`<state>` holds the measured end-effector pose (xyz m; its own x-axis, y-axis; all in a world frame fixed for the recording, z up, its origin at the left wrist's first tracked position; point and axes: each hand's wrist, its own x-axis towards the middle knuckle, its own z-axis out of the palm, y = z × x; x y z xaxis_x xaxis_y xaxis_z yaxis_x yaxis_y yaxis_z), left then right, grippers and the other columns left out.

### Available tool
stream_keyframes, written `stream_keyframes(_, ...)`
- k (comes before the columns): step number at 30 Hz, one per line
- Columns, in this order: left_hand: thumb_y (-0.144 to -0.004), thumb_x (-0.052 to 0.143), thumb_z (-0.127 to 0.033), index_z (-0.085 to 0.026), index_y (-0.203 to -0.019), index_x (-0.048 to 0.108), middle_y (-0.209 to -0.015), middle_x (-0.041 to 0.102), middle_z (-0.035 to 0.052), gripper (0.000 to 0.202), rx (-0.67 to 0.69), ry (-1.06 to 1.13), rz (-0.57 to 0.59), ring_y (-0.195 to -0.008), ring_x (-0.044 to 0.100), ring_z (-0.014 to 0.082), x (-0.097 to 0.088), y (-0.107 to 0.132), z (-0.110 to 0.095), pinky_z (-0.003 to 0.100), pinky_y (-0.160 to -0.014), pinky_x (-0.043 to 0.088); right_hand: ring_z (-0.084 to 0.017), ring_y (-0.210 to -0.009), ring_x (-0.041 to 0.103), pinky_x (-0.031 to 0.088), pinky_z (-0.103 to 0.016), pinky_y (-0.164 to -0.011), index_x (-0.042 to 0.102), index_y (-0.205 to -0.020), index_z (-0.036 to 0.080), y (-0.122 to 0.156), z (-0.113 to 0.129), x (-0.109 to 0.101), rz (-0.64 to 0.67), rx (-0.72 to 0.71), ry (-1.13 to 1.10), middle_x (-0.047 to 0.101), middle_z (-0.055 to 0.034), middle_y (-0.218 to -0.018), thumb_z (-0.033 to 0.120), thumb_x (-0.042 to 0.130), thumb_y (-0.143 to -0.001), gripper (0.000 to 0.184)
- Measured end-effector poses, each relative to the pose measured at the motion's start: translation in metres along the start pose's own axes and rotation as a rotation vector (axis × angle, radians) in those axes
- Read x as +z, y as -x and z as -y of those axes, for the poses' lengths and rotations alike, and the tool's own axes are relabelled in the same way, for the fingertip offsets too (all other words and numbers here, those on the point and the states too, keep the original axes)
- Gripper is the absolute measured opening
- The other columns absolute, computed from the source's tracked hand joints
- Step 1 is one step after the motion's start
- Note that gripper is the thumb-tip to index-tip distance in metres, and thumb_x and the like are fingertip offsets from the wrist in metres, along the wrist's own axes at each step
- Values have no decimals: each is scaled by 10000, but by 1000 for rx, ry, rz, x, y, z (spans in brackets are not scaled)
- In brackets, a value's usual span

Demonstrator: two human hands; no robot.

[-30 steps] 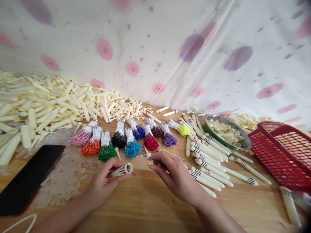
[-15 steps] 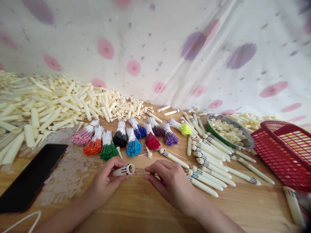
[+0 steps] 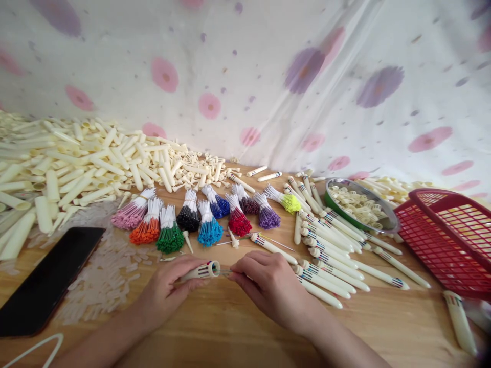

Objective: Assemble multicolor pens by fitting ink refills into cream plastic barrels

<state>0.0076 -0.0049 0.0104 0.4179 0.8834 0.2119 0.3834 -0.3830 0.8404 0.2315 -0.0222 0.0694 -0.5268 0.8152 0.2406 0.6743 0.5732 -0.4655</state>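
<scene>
My left hand (image 3: 169, 286) is closed round a cream multicolour pen barrel (image 3: 199, 271), its slotted open end facing right. Coloured bits show in the slots near that end. At the mouth of the barrel, my right hand (image 3: 264, 283) pinches thin pen refills (image 3: 225, 272), whose far ends lie under the fingertips. Just beyond both hands stand bundles of refills with coloured tips, among them green (image 3: 170, 237), light blue (image 3: 209, 230), red (image 3: 240, 222) and purple (image 3: 269, 215). A slotted pen (image 3: 273, 248) lies beside my right hand, near a small cream plug (image 3: 233, 238).
A heap of cream barrels (image 3: 76, 163) fills the back left. Clear small sleeves (image 3: 99, 281) and a black phone (image 3: 49, 281) lie at left. To the right are several pens (image 3: 330, 255), a bowl (image 3: 391, 225) of cream parts and a red basket (image 3: 441, 245). A patterned sheet (image 3: 230, 76) hangs behind.
The barrel in my left hand has shifted right, closer to my right hand. Less of the refills shows between the barrel's mouth and my right fingers.
</scene>
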Motion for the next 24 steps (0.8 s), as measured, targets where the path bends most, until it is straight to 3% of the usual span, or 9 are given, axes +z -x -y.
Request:
stream_keyframes(3,-801,567,-217,-282,-1088,637,-989,708,16,302,90,-8,62,-887,648,167,-2,-1,-1,239,-792,501,-106,-586,507,330,-220,-541,576,-760,163,0,1,0,-4,-15,14,574,-11,-649,223,446,-901,201)
stream_keyframes(7,-792,581,-216,-269,-1097,640,-983,714,30,316,97,2,81,-887,658,172,-5,-1,-3,231,-772,514,-106,-603,515,338,-215,-550,578,-770,162,0,4,-1,-14,-19,-13,579,-14,-666,229,446,-904,200)
stream_keyframes(16,-717,657,-237,-248,-920,682,-888,715,28,206,24,54,-84,-844,654,183,0,1,0,253,-752,521,-120,-673,569,383,-210,-596,588,-861,174,1,2,-14,6,27,-28,625,-24,-753,276,481,-892,151)
stream_keyframes(20,-725,642,-232,-226,-882,653,-856,675,21,158,-27,119,-142,-817,638,161,1,-1,3,218,-715,517,-151,-717,611,399,-223,-609,583,-878,188,-7,-9,-13,192,223,136,659,-30,-788,274,503,-877,118)
stream_keyframes(24,-746,619,-244,-221,-907,633,-853,662,13,163,-61,133,-151,-788,629,146,1,-2,6,206,-702,510,-206,-763,642,408,-252,-594,583,-924,173,-15,-24,12,395,422,424,682,-78,-844,270,503,-865,140)
